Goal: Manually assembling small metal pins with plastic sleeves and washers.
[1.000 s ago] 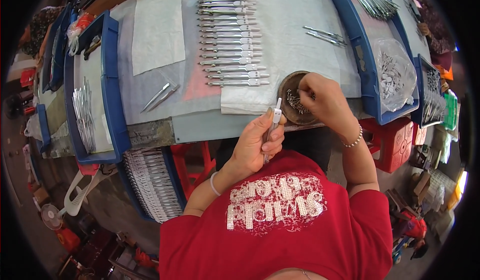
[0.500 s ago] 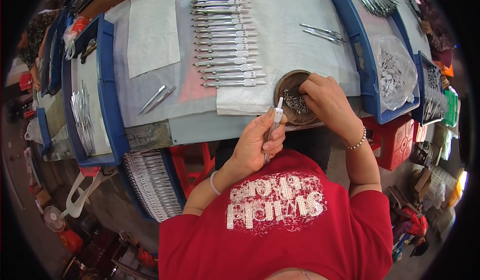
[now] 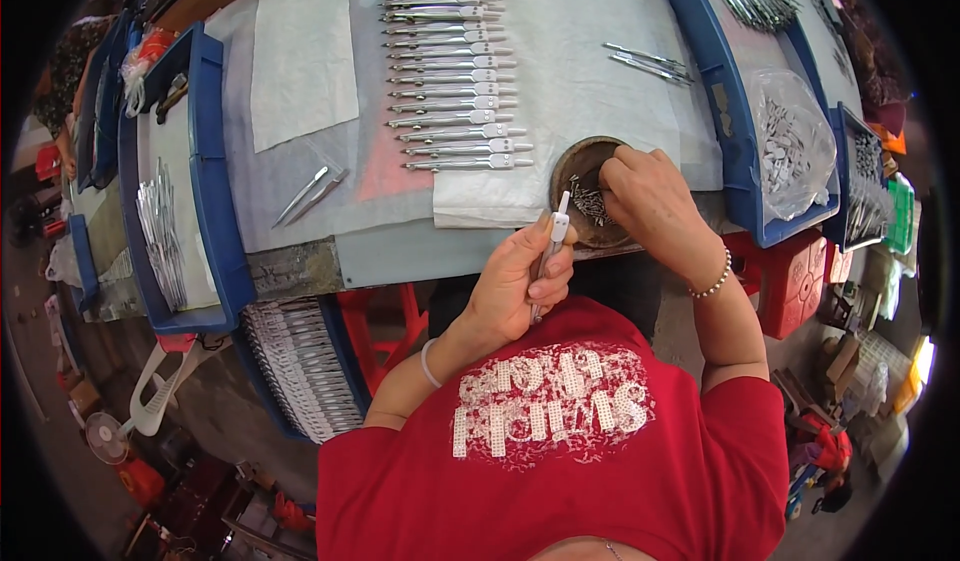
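Note:
My left hand [image 3: 520, 281] grips a slim metal tool with a white head [image 3: 556, 231], held upright just in front of the table edge. My right hand [image 3: 650, 196] reaches into a round brown bowl [image 3: 572, 166] of small metal pins, fingertips down among them; whether it holds a pin is hidden. The bowl sits on a white sheet at the table's near edge. Just beyond it, a column of several finished metal tools [image 3: 450, 81] lies in neat rows on the sheet.
Two loose metal pieces [image 3: 312, 193] lie left on the grey cloth, two more [image 3: 648, 61] at the right. Blue trays [image 3: 205, 161] flank the table; the right tray [image 3: 735, 151] holds a bag of white parts [image 3: 790, 146]. A red stool [image 3: 385, 331] stands under the table.
My right hand has stayed in the bowl, shifting slightly among the pins. My left hand has kept hold of the tool in about the same place.

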### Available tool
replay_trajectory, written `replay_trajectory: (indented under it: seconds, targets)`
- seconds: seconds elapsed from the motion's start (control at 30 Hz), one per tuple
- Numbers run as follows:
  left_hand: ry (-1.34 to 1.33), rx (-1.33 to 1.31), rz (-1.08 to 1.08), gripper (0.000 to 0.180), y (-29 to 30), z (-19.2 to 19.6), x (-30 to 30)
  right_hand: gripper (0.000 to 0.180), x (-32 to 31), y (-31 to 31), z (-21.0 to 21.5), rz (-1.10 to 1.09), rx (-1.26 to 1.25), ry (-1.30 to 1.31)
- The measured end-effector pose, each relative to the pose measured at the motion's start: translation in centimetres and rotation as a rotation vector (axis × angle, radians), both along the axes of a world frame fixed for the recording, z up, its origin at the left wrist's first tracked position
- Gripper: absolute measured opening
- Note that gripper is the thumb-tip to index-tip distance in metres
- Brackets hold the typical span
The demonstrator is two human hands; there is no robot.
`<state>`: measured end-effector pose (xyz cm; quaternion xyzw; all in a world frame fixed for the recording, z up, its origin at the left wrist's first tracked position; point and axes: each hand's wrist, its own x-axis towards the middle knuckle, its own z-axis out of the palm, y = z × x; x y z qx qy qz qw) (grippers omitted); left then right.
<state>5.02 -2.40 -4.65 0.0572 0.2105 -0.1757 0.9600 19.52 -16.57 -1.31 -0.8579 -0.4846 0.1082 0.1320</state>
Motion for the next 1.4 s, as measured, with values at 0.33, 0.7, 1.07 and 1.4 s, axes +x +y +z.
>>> replay_trajectory:
  seconds: [0.33,0.7,1.07,1.4]
  targets:
    - [-0.034,-0.011,-0.009,0.031,-0.2,-0.5,-0.3,0.007,-2.1,0.4,4.3,-0.128,0.297,0.632]
    - [-0.063,0.192,0.012,0.028,-0.5,0.8,-0.5,0.01,-3.6,1.3,3.5,-0.172,0.331,0.719]
    - [-0.103,0.292,0.05,0.02,-0.9,0.8,-1.0,0.02,-5.5,1.4,2.0,-0.408,0.635,1.22]
    - [-0.092,0.167,-0.068,0.025,-1.8,0.7,-1.5,0.017,-8.3,-0.1,-0.1,-0.507,0.748,1.141]
